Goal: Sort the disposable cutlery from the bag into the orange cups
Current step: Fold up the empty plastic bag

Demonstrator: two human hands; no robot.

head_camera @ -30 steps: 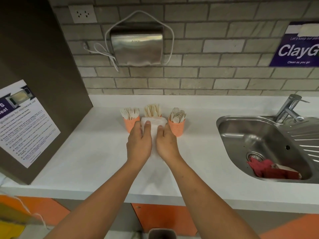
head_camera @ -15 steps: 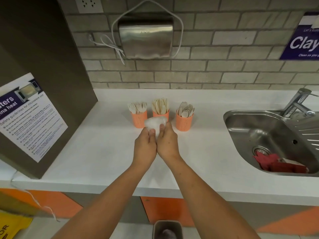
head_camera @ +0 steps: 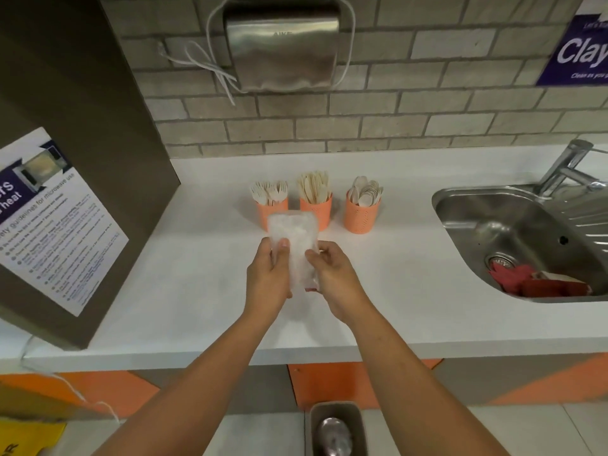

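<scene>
left hand (head_camera: pixel 268 281): forearm stretched forward, thumb on the front and fingers curled behind, pinching the left edge of the bag (head_camera: pixel 294 236).
fork cup (head_camera: pixel 271 205): upright on the counter (head_camera: pixel 197 258), partly hidden behind the bag.
bag: clear film held upright above the counter, before the cups. It looks empty and is likely feather-light, limp, crinkly and slick. Best taken by its edges, as it is now.
knife cup (head_camera: pixel 316 205): upright, just behind the bag's right corner.
right hand (head_camera: pixel 337 281): wrist turned inward, fingertips curled on the bag's lower right edge.
spoon cup (head_camera: pixel 362 215): upright, right of the bag.
</scene>
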